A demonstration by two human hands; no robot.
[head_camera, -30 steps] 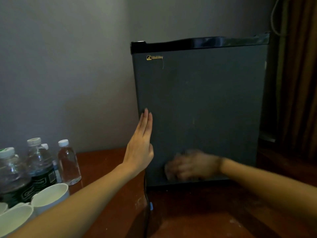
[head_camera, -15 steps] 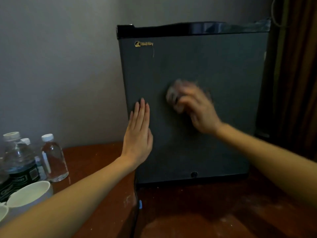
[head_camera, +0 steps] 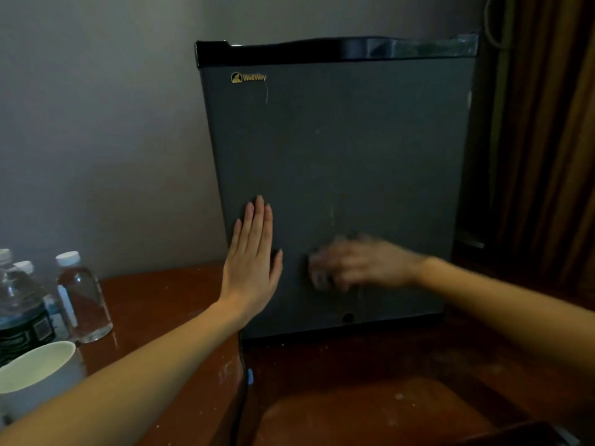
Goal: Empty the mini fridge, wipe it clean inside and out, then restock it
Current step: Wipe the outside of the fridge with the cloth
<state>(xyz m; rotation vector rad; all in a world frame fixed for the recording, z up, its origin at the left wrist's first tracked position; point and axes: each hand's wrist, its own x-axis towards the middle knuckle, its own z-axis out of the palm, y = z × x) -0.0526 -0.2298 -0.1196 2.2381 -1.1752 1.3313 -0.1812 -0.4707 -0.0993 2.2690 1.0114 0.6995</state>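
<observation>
Grey and closed, the mini fridge (head_camera: pixel 338 140) stands on the wooden table (head_camera: pixel 161 300), far right by the wall. Our left hand (head_camera: pixel 252 262) lies flat on its door near the left edge, fingers straight, as half a second ago. Our right hand (head_camera: pixel 360 262) has dropped from mid-door to low down, just right of the left. It is blurred, so we cannot tell its grip. Water bottles (head_camera: pixel 82 297) and a white cup (head_camera: pixel 35 371) sit left.

A plain grey wall (head_camera: pixel 96 123) is seen left of and above the left fingers (head_camera: pixel 257 220), dimly lit. Below them a reddish-brown wooden table (head_camera: pixel 154 297) is spread, flecked with pale marks. Well to their right, brown curtains (head_camera: pixel 553 156) are hung in shadow.
</observation>
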